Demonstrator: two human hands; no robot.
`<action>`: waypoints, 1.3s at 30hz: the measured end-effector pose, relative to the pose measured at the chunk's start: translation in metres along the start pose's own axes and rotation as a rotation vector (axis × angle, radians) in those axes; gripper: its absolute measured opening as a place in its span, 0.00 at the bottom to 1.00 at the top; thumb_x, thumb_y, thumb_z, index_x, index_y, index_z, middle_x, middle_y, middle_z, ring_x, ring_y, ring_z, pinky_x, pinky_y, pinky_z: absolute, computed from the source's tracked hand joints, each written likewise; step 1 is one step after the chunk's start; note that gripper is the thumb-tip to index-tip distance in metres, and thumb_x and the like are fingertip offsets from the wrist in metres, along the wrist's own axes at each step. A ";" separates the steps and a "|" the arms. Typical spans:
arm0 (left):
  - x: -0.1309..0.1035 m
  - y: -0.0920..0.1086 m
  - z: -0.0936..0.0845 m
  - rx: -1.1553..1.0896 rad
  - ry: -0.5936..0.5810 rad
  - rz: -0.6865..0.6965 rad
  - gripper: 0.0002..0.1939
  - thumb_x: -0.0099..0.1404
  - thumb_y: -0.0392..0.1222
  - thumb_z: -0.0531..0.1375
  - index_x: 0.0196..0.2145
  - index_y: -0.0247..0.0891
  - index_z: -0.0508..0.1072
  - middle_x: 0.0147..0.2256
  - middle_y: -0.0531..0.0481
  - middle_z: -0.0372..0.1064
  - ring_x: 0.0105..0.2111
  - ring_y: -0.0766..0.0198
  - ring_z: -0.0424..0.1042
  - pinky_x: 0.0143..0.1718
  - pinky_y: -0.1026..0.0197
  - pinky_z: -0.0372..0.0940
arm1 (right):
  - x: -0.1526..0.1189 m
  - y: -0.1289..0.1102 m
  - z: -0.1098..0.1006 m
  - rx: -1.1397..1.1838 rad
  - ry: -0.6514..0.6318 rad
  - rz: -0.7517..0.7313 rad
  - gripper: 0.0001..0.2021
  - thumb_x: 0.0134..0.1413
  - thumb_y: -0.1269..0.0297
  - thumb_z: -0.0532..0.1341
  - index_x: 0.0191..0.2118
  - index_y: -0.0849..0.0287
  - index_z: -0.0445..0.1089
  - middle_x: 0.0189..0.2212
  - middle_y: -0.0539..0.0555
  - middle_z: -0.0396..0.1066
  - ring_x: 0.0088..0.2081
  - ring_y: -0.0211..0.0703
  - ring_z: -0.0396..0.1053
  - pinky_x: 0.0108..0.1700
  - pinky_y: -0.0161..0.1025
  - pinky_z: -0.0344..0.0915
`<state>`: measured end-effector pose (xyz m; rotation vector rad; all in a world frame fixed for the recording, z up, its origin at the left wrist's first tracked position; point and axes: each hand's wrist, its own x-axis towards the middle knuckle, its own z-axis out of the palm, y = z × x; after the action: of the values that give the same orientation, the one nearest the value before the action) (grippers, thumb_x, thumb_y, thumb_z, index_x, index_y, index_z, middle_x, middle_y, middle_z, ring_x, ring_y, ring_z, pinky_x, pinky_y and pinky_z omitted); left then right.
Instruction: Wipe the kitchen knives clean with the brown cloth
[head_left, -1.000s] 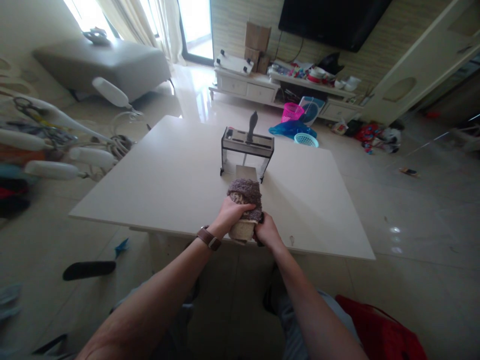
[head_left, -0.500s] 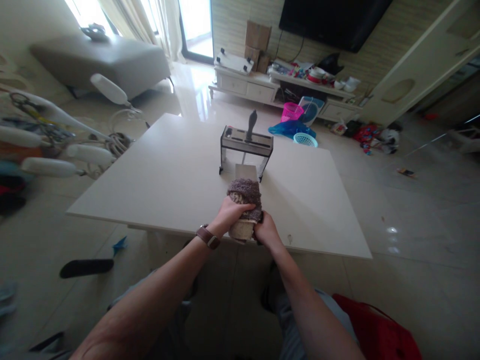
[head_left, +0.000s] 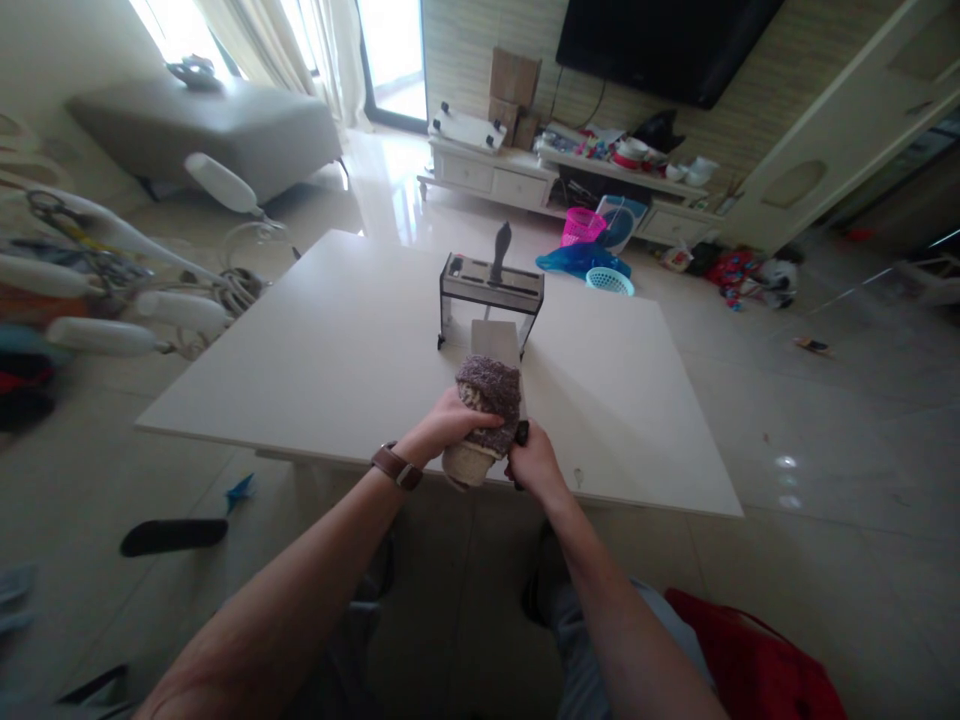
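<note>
A folded, fuzzy brown-and-beige cloth (head_left: 491, 383) is gripped in my left hand (head_left: 455, 420), thumb across its front. The cloth lies over the wide metal blade of a cleaver-like knife (head_left: 495, 338), whose squared end sticks out beyond it. My right hand (head_left: 535, 458) is closed around the knife's black handle, just right of the cloth. Most of the blade is hidden under the cloth. Past the blade's end, a knife stand (head_left: 491, 285) with clear sides stands on the white table (head_left: 360, 350), one dark handle rising from its top.
Lamp arms with long white shades (head_left: 221, 182) reach in at the left. Across the floor are a pink basket (head_left: 583, 226), a light blue basket (head_left: 609, 281) and a cluttered low cabinet (head_left: 517, 185). A red bag (head_left: 750, 660) sits at lower right.
My left hand and the cloth's lower end have shifted left, away from my right hand. More of the black handle and the blade's edge now shows. The stand stays put.
</note>
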<state>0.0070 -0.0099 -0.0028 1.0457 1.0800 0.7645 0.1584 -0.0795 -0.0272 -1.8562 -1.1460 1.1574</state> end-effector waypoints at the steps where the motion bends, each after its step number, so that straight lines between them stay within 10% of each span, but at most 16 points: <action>1: 0.000 -0.001 -0.001 0.009 -0.010 -0.006 0.28 0.41 0.36 0.77 0.43 0.32 0.80 0.41 0.41 0.81 0.42 0.50 0.80 0.47 0.50 0.76 | 0.000 0.000 -0.001 -0.007 -0.002 0.007 0.10 0.55 0.59 0.60 0.40 0.59 0.67 0.22 0.50 0.72 0.15 0.38 0.68 0.16 0.30 0.59; 39: 0.006 -0.006 0.021 -0.056 0.136 0.018 0.28 0.43 0.36 0.78 0.44 0.34 0.80 0.45 0.42 0.81 0.46 0.52 0.80 0.49 0.53 0.75 | 0.006 0.002 -0.003 -0.028 0.057 -0.007 0.12 0.52 0.61 0.61 0.42 0.59 0.68 0.22 0.50 0.72 0.16 0.39 0.69 0.17 0.31 0.59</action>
<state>0.0292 -0.0131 -0.0077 0.9682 1.1595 0.8856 0.1629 -0.0749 -0.0302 -1.8931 -1.1411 1.0831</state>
